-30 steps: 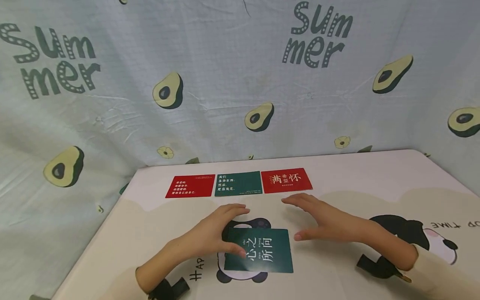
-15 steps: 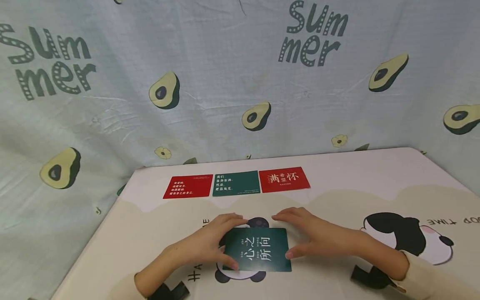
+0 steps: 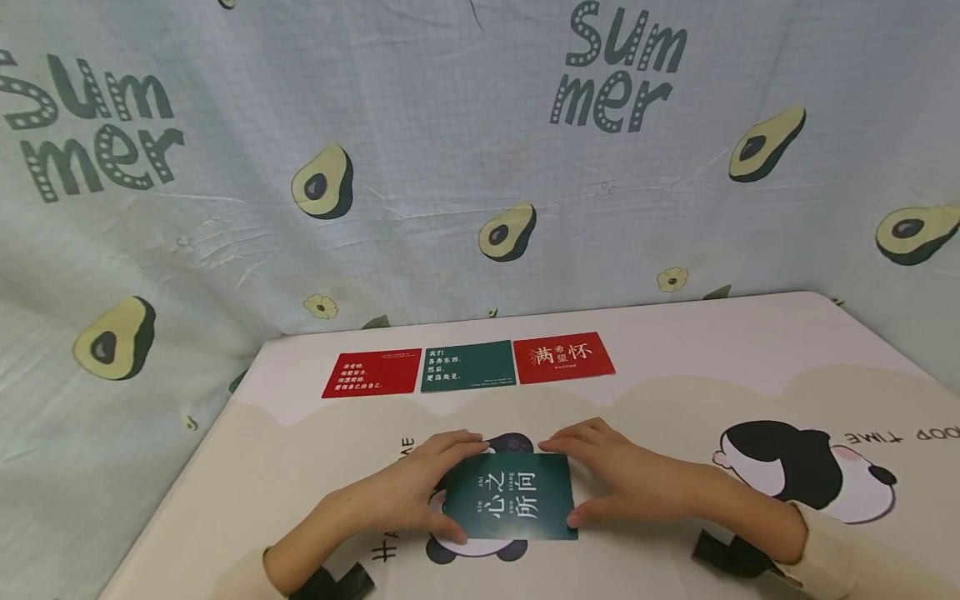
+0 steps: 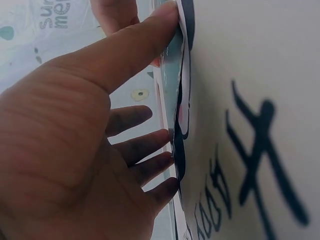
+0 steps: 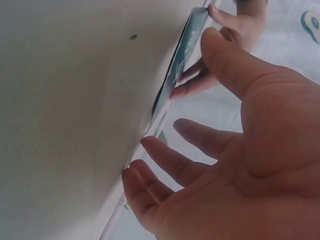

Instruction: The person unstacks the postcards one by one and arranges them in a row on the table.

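A dark green card (image 3: 517, 497) with white Chinese characters lies on the table over a printed panda. At its left edge is my left hand (image 3: 412, 487), thumb by the near corner and fingers spread along the far side. In the left wrist view the thumb (image 4: 150, 35) touches the card's rim. Opposite, my right hand (image 3: 630, 475) has its thumb at the card's right edge and its fingers extended near the far right corner. From the right wrist view the card (image 5: 187, 42) appears edge-on, lying low, with the right fingers spread and loosely bent.
Toward the back of the table (image 3: 720, 350) several cards lie in a row: a red card (image 3: 371, 372), a green card (image 3: 468, 367) and another red card (image 3: 564, 357). A cloth with avocado prints (image 3: 322, 182) hangs behind. Dark straps sit at both wrists.
Both hands have come in to the green card's sides. The right hand moved left and nearer; the left thumb slid from the card's face to its near left corner. The row of cards stayed put.
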`<state>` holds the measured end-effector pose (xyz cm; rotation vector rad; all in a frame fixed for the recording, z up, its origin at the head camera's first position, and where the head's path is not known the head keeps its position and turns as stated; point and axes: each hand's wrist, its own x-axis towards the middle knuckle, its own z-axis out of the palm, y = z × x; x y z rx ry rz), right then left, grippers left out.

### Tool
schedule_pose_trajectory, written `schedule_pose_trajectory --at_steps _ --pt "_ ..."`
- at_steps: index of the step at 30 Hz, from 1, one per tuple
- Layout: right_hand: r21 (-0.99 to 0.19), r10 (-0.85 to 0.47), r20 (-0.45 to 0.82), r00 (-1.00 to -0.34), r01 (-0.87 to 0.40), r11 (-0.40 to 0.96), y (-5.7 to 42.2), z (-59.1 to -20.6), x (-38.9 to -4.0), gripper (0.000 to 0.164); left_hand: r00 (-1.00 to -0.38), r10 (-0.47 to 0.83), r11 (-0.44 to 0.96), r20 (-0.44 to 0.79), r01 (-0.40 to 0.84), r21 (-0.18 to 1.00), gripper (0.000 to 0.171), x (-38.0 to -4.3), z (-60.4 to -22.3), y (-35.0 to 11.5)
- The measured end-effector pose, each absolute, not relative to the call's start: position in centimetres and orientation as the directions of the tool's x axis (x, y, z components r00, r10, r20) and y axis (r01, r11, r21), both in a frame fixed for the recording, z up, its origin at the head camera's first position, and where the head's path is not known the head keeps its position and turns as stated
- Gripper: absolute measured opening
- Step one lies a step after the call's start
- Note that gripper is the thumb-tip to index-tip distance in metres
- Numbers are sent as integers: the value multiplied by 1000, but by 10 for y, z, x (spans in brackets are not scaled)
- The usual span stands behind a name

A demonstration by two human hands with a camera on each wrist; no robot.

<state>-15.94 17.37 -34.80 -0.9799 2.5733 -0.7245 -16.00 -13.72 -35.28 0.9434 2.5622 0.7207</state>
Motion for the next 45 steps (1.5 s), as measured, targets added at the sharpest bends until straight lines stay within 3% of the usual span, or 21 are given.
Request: schedule_pose_trajectory --at_steps 20,25,45 --pt "-467 -705 -53 -707 -606 644 162 -351 -159 79 -775 622 710 -114 496 499 95 -158 -352 -134" --pt "-493 -700 -67 -711 -586 643 160 -350 -160 80 -776 621 710 -112 496 500 94 -158 -352 -134" --pt "-547 -692 -59 -720 -556 625 159 -349 -158 85 -727 685 639 -34 579 507 91 -157 -352 -136"
